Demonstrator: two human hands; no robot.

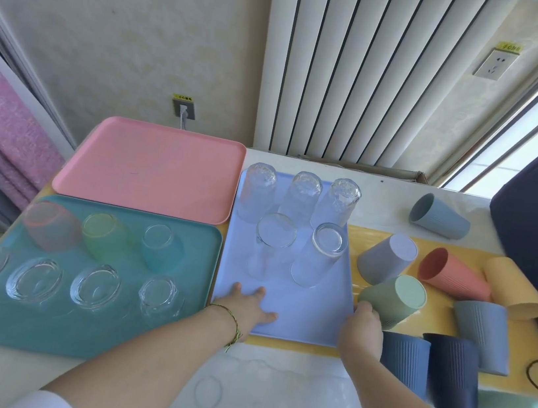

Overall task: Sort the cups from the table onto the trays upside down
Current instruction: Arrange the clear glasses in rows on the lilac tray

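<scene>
Head view
Left grip: the left grip (246, 308) is lying flat on the near end of the lavender tray (311, 310), fingers straight and spread apart, holding nothing.
Right grip: the right grip (362, 331) is sitting at that tray's right rim, knuckles up, its front end right against the green cup (396, 299). From here I cannot tell whether it is clamping on the cup, on the rim, or on nothing.
Lavender tray: five tall clear glasses (299, 201) are standing on it mouth down, three in the far row and two nearer.
Teal tray: the teal tray (172, 339) is sitting to the left, carrying three tinted glasses (107, 236) behind four squat clear glasses (34, 279), all bottoms up.
Pink tray: the pink tray (152, 166) is lying just behind the teal one.
Ribbed cups: these are crowding the yellow mat (370, 235) on the right. The coral cup (454, 276) is lying on its side, and two dark blue cups (451, 374) are standing beside the right wrist.
Surface: the white surface (268, 394) is carrying everything.
</scene>
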